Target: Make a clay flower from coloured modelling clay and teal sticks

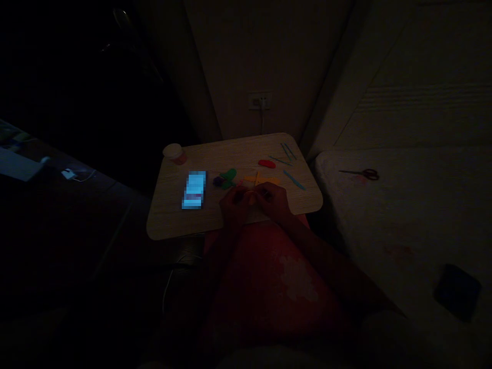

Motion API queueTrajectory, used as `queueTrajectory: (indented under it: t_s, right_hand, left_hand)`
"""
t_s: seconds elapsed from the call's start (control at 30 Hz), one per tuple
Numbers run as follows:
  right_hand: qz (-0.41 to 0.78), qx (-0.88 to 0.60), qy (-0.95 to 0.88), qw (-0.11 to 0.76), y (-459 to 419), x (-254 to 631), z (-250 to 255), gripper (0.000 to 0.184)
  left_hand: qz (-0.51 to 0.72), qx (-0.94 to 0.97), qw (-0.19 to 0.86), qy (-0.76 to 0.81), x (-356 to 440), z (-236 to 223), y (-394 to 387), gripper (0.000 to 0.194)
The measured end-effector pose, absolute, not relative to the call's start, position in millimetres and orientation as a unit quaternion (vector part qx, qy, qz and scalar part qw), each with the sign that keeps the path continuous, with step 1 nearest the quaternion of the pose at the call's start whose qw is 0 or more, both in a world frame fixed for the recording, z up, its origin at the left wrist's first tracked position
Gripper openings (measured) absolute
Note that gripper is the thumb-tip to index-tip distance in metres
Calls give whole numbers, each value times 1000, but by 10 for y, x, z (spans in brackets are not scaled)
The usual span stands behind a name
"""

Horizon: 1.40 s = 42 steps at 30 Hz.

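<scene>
In dim light, my left hand (pixel 233 206) and my right hand (pixel 275 200) are close together over the near edge of a small table (pixel 172 220). Their fingers are closed around a small orange piece (pixel 251 195), which looks like modelling clay; fingers partly hide it. Just beyond lie flat yellow-orange pieces (pixel 269 180). Left of these is a green lump (pixel 229 176) beside a dark purple one (pixel 218 181). Farther back rests a red oblong lump (pixel 266 163). A blue modelling tool (pixel 294 180) lies to the right, with several thin blue sticks (pixel 283 161) behind it.
A lit phone (pixel 194 189) lies on the table's left side, and a pale cup (pixel 175 152) stands at the back left corner. A wall outlet (pixel 260 100) has a plug in it. Scissors (pixel 361 174) and a dark blue object (pixel 457 292) rest on the pale surface at right.
</scene>
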State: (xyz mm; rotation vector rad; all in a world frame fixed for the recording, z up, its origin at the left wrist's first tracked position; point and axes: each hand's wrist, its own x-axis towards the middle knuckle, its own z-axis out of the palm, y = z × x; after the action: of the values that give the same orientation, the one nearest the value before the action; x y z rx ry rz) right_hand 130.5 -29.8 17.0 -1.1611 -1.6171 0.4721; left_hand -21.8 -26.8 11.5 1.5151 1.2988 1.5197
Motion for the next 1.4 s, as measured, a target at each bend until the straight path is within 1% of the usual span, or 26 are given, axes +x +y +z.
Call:
queueTrajectory:
  t_s: [0.1,0.43,0.73,1.03,1.27,1.4]
  right_hand:
    - [192,-481,-679,520,-300,1308,182,10]
    - [170,-463,-712,500,-291,1322,199,9]
    - [171,-423,-722,520,-284,1323,188,12]
    - [208,-482,-669,527,-302,1293,181,13]
    - [194,-468,-689,518,-283,1314,167,13]
    - [202,-462,-690,519,-291,1310,183,11]
  left_hand:
    - [571,572,314,498,-210,121,-283,21]
    - [557,611,292,481,-225,175,-308,13]
    - [552,605,290,495,-234,155,-298,10]
    - [573,599,293,476,-228,104,-287,18]
    - [561,623,276,470,-250,106,-274,9]
    - [564,619,275,473,-249,108,-275,7]
